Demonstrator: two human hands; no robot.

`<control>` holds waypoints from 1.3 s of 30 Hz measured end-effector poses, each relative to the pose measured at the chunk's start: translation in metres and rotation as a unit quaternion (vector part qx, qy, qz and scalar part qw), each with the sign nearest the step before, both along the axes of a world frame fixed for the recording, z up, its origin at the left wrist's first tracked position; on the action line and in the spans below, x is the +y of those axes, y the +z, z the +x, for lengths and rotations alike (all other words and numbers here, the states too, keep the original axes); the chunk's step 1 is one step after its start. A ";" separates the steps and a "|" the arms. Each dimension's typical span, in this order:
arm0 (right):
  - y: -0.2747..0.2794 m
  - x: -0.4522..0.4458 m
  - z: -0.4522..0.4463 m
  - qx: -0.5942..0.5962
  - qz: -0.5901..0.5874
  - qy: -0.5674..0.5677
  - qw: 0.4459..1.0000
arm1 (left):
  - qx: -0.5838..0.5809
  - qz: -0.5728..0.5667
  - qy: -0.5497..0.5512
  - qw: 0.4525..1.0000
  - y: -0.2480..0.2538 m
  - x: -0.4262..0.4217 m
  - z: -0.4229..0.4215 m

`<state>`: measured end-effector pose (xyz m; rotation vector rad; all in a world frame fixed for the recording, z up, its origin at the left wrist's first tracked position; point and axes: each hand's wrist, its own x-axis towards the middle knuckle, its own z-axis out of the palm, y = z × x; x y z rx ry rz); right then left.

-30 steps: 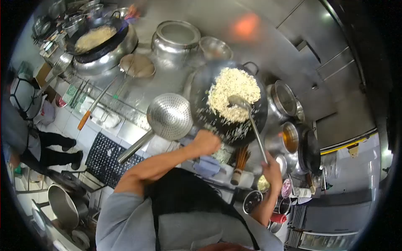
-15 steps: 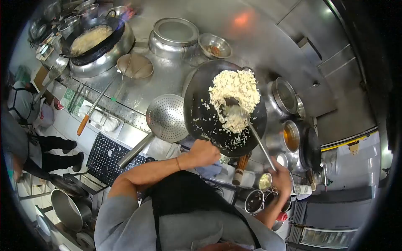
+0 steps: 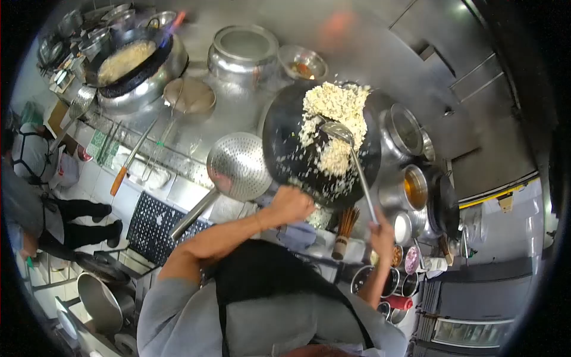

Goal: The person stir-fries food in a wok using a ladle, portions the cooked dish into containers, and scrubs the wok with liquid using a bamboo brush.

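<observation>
One wok [image 3: 284, 128], one ladle [image 3: 338, 131]
Left hand [image 3: 291, 205] at the wok's 7 o'clock, fingers clenched; right hand [image 3: 381, 235] at 5, fingers grasping the ladle; pale food [image 3: 337, 104] toward 1.

Bright indoor light, glare on steel, fisheye distortion, dark blurred edges.
</observation>
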<state>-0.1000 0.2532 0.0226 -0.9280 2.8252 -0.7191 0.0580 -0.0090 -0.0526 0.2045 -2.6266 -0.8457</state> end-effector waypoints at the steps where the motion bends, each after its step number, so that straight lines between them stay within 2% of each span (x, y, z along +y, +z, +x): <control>1: 0.018 0.016 0.003 -0.005 0.020 0.011 1.000 | 0.039 -0.028 0.026 0.999 -0.006 -0.005 -0.014; 2: 0.034 0.032 0.001 0.060 0.025 0.089 0.994 | 0.049 -0.021 0.040 0.998 -0.008 -0.014 -0.032; 3: 0.061 0.036 0.008 -0.003 0.053 0.065 0.996 | 0.060 -0.017 0.055 0.997 -0.008 -0.017 -0.044; 4: 0.092 0.036 0.021 -0.015 0.146 0.002 0.989 | 0.049 -0.016 0.047 0.998 0.004 -0.014 -0.044; 7: 0.117 0.062 0.018 0.005 0.119 0.081 0.990 | 0.046 -0.026 0.033 0.998 0.069 -0.020 -0.043; 8: 0.113 0.057 0.016 0.002 0.125 0.067 0.990 | 0.054 -0.031 0.022 0.998 0.081 -0.020 -0.044; 9: 0.106 0.051 0.013 -0.003 0.133 0.049 0.990 | 0.060 -0.035 0.007 0.998 0.086 -0.019 -0.045; 10: 0.097 0.046 0.010 -0.008 0.142 0.028 0.989 | 0.116 -0.021 0.023 0.993 0.079 -0.019 -0.051; 11: 0.073 0.036 -0.001 -0.009 0.108 0.055 0.993 | 0.112 -0.023 0.024 0.993 0.065 -0.017 -0.055; 12: 0.061 0.013 0.001 -0.065 0.069 0.016 0.995 | 0.108 -0.022 0.026 0.994 0.044 -0.013 -0.058; 13: 0.023 0.005 -0.012 -0.028 0.051 0.019 0.998 | 0.107 -0.028 0.032 0.993 0.022 -0.016 -0.061; 14: 0.000 -0.013 -0.006 0.037 0.084 -0.022 0.996 | 0.139 -0.046 0.038 0.988 -0.008 -0.012 -0.060; 16: -0.051 -0.004 -0.005 -0.039 -0.063 -0.031 0.997 | 0.081 -0.033 0.014 0.996 -0.012 -0.002 -0.022; 17: -0.054 -0.007 -0.002 -0.078 -0.133 -0.033 0.988 | 0.050 -0.024 0.003 0.998 -0.009 -0.001 -0.014; 18: -0.051 -0.004 -0.003 -0.143 -0.189 -0.048 0.970 | 0.068 -0.029 0.010 0.997 -0.005 -0.006 -0.016; 20: -0.002 0.001 0.024 -0.279 -0.282 -0.087 0.914 | 0.091 -0.021 0.021 0.995 -0.003 -0.006 -0.015; 21: 0.009 0.000 0.024 -0.315 -0.365 -0.063 0.874 | 0.121 -0.040 0.051 0.991 -0.006 -0.013 -0.031; 23: 0.036 -0.015 0.029 -0.320 -0.495 0.024 0.807 | 0.154 -0.042 0.039 0.986 -0.021 -0.027 -0.063; 25: 0.040 -0.023 0.007 -0.346 -0.557 0.176 0.734 | 0.144 -0.043 0.032 0.988 -0.026 -0.038 -0.081; 27: 0.049 -0.052 0.010 -0.516 -0.655 0.212 0.509 | 0.136 -0.044 0.031 0.989 -0.022 -0.040 -0.083; 29: 0.008 -0.084 0.000 -0.544 -0.677 0.262 0.420 | 0.131 -0.041 0.035 0.990 -0.016 -0.035 -0.070; 31: -0.041 -0.105 -0.008 -0.623 -0.667 0.234 0.335 | 0.138 -0.050 0.039 0.988 -0.014 -0.032 -0.059; 33: -0.086 -0.111 -0.026 -0.723 -0.598 0.070 0.338 | 0.161 -0.057 0.048 0.984 -0.017 -0.028 -0.051; 34: -0.102 -0.112 -0.052 -0.791 -0.508 -0.011 0.340 | 0.181 -0.063 0.053 0.980 -0.020 -0.028 -0.048; 37: -0.039 -0.112 -0.043 -0.754 -0.468 -0.079 0.454 | 0.175 -0.058 0.054 0.981 -0.024 -0.028 -0.040; 38: -0.031 -0.113 -0.033 -0.686 -0.450 -0.039 0.571 | 0.160 -0.051 0.051 0.985 -0.026 -0.027 -0.034; 39: -0.023 -0.117 -0.023 -0.667 -0.467 -0.019 0.580 | 0.157 -0.034 0.049 0.986 -0.027 -0.026 -0.031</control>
